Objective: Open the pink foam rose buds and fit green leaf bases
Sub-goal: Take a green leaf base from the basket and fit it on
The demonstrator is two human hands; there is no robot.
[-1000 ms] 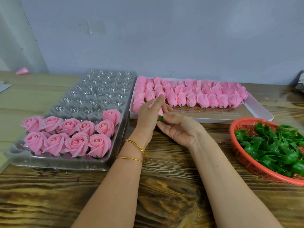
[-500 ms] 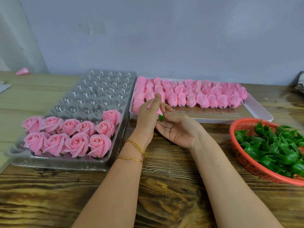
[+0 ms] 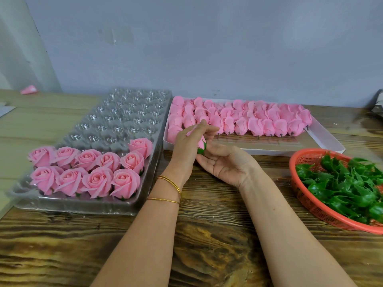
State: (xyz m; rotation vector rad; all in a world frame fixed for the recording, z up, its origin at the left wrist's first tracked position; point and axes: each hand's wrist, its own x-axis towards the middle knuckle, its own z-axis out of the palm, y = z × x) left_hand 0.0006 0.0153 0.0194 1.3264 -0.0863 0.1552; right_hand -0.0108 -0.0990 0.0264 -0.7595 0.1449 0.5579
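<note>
The wooden table (image 3: 207, 235) carries three containers.

1. Clear tray (image 3: 128, 112), on the left. Its near two rows hold opened roses (image 3: 97, 179), each seated upright in a pocket. One further rose stands alone in the third row.
2. White box (image 3: 323, 137), at the rear centre and just beside the tray. Closed buds (image 3: 255, 121) lie in it in tight overlapping rows, stems pointing toward the person.
3. Red basket (image 3: 310, 206), on the right edge. It holds a loose heap of spare green leaves (image 3: 342, 183).

The left hand (image 3: 186, 146) is raised over the gap between tray and box, fingers curled round one rose bud (image 3: 201, 141). Two thin gold bangles (image 3: 167, 183) sit on this wrist.

The right hand (image 3: 223, 162) lies palm up just beside it, fingers reaching to the bud's lower end. Whether these fingers pinch or only touch cannot be determined.

A leaf base (image 3: 202, 150) sits at the bottom of the held bud, between the two hands.
</note>
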